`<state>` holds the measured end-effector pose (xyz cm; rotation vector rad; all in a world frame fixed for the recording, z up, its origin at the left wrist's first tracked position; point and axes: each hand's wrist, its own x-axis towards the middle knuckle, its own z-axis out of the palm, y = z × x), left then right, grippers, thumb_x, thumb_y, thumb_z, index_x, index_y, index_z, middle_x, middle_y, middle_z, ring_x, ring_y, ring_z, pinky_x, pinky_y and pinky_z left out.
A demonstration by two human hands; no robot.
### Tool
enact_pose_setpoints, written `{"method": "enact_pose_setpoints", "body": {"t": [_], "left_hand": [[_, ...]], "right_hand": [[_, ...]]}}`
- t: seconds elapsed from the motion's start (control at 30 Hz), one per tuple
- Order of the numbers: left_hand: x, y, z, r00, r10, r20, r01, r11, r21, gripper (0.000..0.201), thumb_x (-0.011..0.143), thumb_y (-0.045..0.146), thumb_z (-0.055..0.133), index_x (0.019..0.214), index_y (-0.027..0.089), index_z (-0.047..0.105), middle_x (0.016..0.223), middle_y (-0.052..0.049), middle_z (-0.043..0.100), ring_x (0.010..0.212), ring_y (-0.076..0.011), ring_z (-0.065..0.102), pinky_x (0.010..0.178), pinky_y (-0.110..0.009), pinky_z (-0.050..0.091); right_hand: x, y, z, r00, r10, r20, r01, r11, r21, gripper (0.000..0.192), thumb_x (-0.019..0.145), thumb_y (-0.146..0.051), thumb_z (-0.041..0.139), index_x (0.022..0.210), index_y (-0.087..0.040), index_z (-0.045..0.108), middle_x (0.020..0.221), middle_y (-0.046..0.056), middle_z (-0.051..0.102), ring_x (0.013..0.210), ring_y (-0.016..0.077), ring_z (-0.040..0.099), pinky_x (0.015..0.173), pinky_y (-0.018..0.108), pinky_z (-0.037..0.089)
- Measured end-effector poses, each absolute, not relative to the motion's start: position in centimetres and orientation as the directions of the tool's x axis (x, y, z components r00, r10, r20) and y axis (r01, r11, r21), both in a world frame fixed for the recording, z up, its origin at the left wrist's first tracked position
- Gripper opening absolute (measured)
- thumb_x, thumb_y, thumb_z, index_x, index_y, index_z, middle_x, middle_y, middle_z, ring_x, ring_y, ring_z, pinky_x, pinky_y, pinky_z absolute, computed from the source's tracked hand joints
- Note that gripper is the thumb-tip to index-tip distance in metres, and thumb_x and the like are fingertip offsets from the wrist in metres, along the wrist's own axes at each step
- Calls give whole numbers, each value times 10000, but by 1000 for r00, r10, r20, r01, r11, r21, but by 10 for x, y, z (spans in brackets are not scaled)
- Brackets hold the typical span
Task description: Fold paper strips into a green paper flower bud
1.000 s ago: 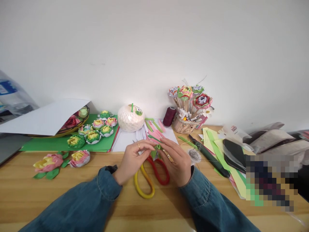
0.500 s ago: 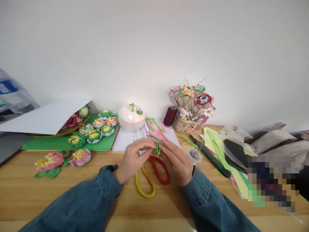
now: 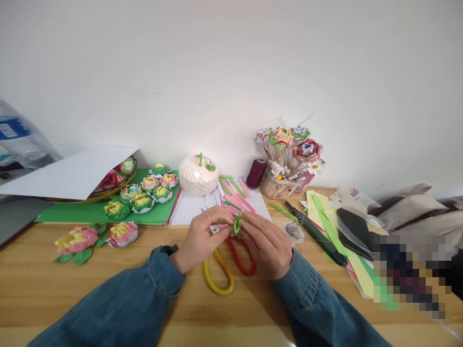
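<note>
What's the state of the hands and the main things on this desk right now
Left hand, pinching the green paper.
Right hand, also pinching it.
Green paper, folded, held between both hands.
Scissors, lying down, handles spread, blades mostly hidden.
Maroon thread spool, well wound.
Basket, partly covered by a white sheet.
Container, filled with stemmed flowers.

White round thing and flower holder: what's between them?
Head view: maroon thread spool beside the holder, pink and green paper strips nearer the white thing.

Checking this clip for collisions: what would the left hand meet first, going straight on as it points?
The left hand would likely meet the green paper at its fingertips first, then the right hand; depth is unclear.
</note>
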<state>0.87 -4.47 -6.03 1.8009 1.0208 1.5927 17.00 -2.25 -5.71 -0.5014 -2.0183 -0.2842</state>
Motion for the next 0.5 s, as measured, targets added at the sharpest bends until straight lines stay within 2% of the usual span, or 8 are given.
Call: {"method": "enact_pose_setpoints", "body": {"t": [0.3, 0.4, 0.5], "left_hand": [[8, -46, -63, 21, 812, 583, 154, -579, 801, 43, 730, 136, 558, 748, 162, 588, 790, -74, 631, 811, -179, 598, 754, -317, 483], [7, -48, -60, 48, 790, 611, 224, -605, 764, 94, 731, 107, 550, 800, 162, 582, 811, -69, 629, 820, -168, 594, 755, -303, 482], [6, -49, -59, 118, 716, 688, 284, -688, 667, 216, 716, 88, 575, 918, 163, 582, 882, -77, 623, 843, -162, 585, 745, -295, 485]], "right_hand": [[173, -23, -55, -456, 229, 860, 463, 886, 10, 232, 752, -97, 594, 976, -143, 632, 952, 109, 685, 933, 207, 626, 794, 330, 555], [172, -24, -54, -458, 232, 858, 460, 888, 5, 226, 755, -105, 592, 973, -148, 632, 945, 99, 687, 919, 203, 629, 784, 329, 557], [171, -23, -54, -440, 209, 874, 448, 894, 12, 197, 751, -106, 597, 941, -139, 636, 918, 101, 692, 898, 199, 636, 760, 323, 565]]}}
